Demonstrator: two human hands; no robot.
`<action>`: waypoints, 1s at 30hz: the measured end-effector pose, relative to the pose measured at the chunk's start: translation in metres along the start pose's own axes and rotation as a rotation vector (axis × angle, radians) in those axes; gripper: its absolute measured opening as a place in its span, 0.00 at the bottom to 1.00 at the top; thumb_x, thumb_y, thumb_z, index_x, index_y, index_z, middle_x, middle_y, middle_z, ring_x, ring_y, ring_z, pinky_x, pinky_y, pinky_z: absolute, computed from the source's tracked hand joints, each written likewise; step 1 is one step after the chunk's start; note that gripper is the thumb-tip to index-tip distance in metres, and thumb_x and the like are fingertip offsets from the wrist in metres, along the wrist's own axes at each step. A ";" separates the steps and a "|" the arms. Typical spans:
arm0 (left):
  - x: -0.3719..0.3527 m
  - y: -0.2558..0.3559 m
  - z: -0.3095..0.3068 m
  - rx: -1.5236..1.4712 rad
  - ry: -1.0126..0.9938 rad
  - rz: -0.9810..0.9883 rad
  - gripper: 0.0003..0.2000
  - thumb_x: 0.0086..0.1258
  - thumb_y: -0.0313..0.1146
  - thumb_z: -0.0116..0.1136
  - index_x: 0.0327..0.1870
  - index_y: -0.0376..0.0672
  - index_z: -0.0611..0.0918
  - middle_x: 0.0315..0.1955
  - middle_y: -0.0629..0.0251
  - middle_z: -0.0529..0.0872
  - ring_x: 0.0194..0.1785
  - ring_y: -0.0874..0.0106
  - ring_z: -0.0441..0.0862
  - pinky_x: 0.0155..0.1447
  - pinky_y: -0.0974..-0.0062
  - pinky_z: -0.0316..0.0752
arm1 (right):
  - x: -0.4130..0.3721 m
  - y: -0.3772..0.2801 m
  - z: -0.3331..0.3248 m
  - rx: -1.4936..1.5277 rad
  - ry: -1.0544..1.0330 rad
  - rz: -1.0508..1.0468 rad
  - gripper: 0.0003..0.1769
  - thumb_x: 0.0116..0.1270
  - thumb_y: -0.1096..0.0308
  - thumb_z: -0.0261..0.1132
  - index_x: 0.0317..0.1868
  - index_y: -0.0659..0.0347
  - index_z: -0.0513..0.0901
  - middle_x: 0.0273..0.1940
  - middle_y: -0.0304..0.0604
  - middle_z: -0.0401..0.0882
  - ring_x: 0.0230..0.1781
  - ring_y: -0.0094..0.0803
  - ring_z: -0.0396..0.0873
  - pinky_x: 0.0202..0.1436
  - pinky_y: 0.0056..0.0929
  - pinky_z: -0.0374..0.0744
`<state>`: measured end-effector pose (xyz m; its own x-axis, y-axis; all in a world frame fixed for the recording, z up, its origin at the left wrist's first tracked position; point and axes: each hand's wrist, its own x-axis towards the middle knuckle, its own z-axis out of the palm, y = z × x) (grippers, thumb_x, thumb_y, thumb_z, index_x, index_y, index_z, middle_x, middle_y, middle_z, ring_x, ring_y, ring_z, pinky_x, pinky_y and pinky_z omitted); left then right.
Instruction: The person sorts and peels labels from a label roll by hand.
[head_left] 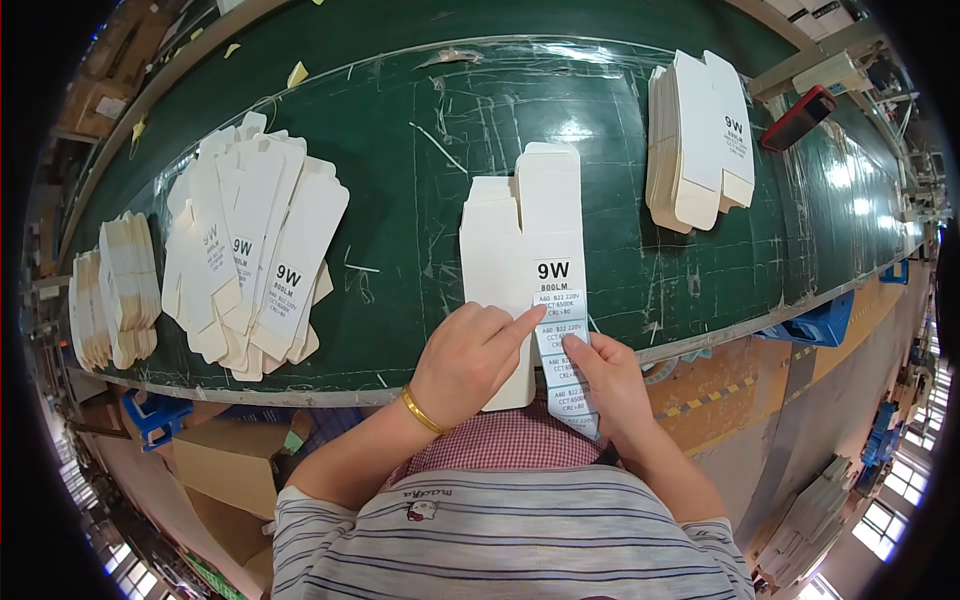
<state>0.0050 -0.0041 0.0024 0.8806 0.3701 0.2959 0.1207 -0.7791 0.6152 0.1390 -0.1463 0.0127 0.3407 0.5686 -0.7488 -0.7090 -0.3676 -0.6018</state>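
A flat white carton blank [500, 255] printed "9W 800LM" lies in front of me, its lower end over the table edge. My left hand [470, 352], a gold bangle at its wrist, rests on the carton with the index finger stretched onto the top label. Its other fingers are bent and partly hidden; I see nothing gripped in them. My right hand [612, 385] pinches a strip of pale blue labels [566, 370] printed "A60 B22 220V CCT 6500K". The strip's top label lies against the carton just below "800LM", and its lower end hangs past the edge.
A fanned pile of cartons [255, 250] lies left on the green table [400, 200], with banded stacks [128, 290] beyond it. Another carton stack [690, 150] lies at the right, beside a red-cased phone [798, 118]. Below are an open cardboard box [225, 465] and a blue stool [825, 320].
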 end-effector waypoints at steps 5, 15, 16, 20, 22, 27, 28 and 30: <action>0.001 0.001 -0.001 0.016 -0.016 -0.009 0.21 0.58 0.22 0.59 0.56 0.40 0.82 0.28 0.66 0.73 0.32 0.68 0.71 0.37 0.70 0.71 | 0.002 0.002 -0.001 -0.004 -0.002 -0.006 0.12 0.74 0.67 0.60 0.47 0.69 0.82 0.36 0.39 0.85 0.28 0.19 0.80 0.30 0.19 0.79; 0.009 0.002 -0.003 0.076 -0.074 -0.027 0.22 0.55 0.23 0.61 0.55 0.43 0.83 0.36 0.67 0.77 0.34 0.68 0.74 0.38 0.72 0.74 | 0.001 0.001 -0.002 -0.007 -0.006 -0.008 0.12 0.74 0.67 0.60 0.47 0.69 0.82 0.36 0.39 0.85 0.29 0.18 0.80 0.31 0.18 0.78; 0.010 0.002 -0.004 0.089 -0.068 -0.016 0.22 0.55 0.23 0.61 0.55 0.43 0.83 0.37 0.67 0.78 0.34 0.68 0.74 0.38 0.72 0.74 | 0.000 0.001 -0.002 -0.012 -0.006 -0.009 0.12 0.74 0.67 0.60 0.47 0.69 0.82 0.35 0.39 0.85 0.29 0.18 0.80 0.31 0.18 0.78; 0.014 0.006 -0.005 0.141 -0.118 -0.028 0.21 0.55 0.23 0.61 0.54 0.43 0.83 0.42 0.67 0.79 0.35 0.69 0.76 0.38 0.73 0.76 | -0.002 0.008 -0.005 -0.048 0.000 -0.029 0.12 0.74 0.67 0.60 0.48 0.68 0.82 0.35 0.37 0.84 0.28 0.17 0.79 0.31 0.18 0.78; 0.016 0.008 -0.009 0.116 -0.100 -0.009 0.21 0.55 0.22 0.61 0.53 0.42 0.83 0.42 0.66 0.80 0.36 0.68 0.76 0.39 0.73 0.77 | -0.002 0.006 -0.005 -0.044 -0.024 -0.038 0.12 0.74 0.68 0.60 0.48 0.68 0.82 0.35 0.36 0.84 0.28 0.17 0.79 0.32 0.18 0.77; 0.005 0.001 -0.011 0.082 -0.054 0.029 0.18 0.56 0.21 0.60 0.50 0.39 0.84 0.42 0.65 0.81 0.38 0.68 0.78 0.40 0.72 0.77 | -0.004 0.007 -0.005 0.016 -0.042 -0.089 0.11 0.74 0.68 0.60 0.50 0.67 0.81 0.36 0.36 0.84 0.29 0.16 0.79 0.31 0.18 0.78; 0.003 -0.001 -0.009 0.091 -0.038 0.038 0.18 0.56 0.21 0.61 0.50 0.39 0.84 0.42 0.64 0.82 0.38 0.68 0.78 0.40 0.72 0.77 | -0.003 0.005 -0.005 0.038 -0.050 -0.072 0.12 0.74 0.68 0.60 0.50 0.67 0.81 0.36 0.36 0.84 0.29 0.16 0.79 0.31 0.17 0.78; 0.000 -0.002 -0.005 0.093 0.001 0.042 0.16 0.56 0.22 0.62 0.48 0.38 0.85 0.41 0.64 0.82 0.37 0.68 0.79 0.40 0.72 0.77 | -0.003 0.001 -0.007 0.060 -0.065 -0.034 0.12 0.74 0.68 0.60 0.50 0.68 0.81 0.37 0.37 0.85 0.29 0.17 0.80 0.31 0.17 0.78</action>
<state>0.0028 -0.0003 0.0050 0.8852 0.3364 0.3213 0.1254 -0.8377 0.5316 0.1416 -0.1528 0.0124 0.3258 0.6272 -0.7074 -0.7341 -0.3037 -0.6074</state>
